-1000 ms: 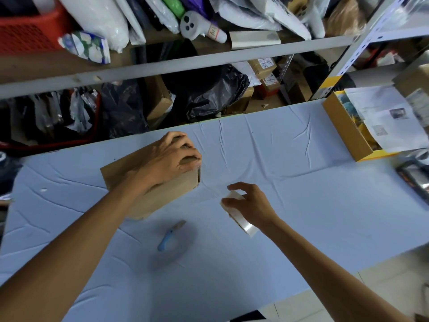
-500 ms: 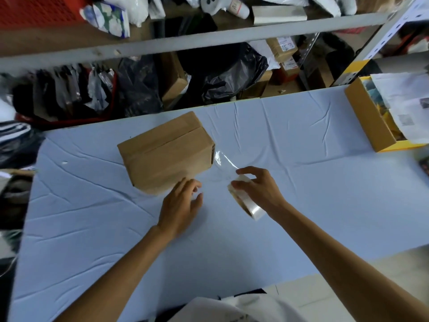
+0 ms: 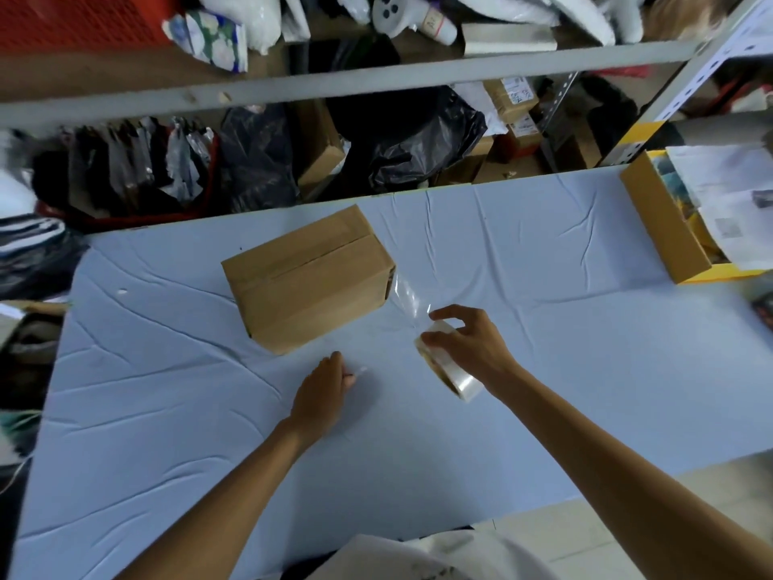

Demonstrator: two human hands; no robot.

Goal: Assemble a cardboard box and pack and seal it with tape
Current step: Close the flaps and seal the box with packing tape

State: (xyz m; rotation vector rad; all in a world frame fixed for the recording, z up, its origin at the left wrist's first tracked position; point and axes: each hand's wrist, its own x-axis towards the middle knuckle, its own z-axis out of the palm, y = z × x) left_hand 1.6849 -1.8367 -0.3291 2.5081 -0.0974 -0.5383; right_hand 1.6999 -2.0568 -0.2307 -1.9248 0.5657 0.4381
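Observation:
A closed brown cardboard box lies on the blue-covered table, its top flaps meeting along a seam. A strip of clear tape runs from the box's right end down to a clear tape roll. My right hand grips that roll just right of the box's near corner. My left hand rests on the table in front of the box, apart from it, with its fingers closed around a small cutter. Only the cutter's pale tip shows.
An open yellow-edged carton with printed papers on top sits at the table's right edge. Behind the table stands a metal shelf rack crowded with bags and small boxes. Wrinkled cloth spreads around my hands.
My left hand left the top of the box, came down to the table in front of it and closed on the cutter. My right hand drew the tape out from the box's right end.

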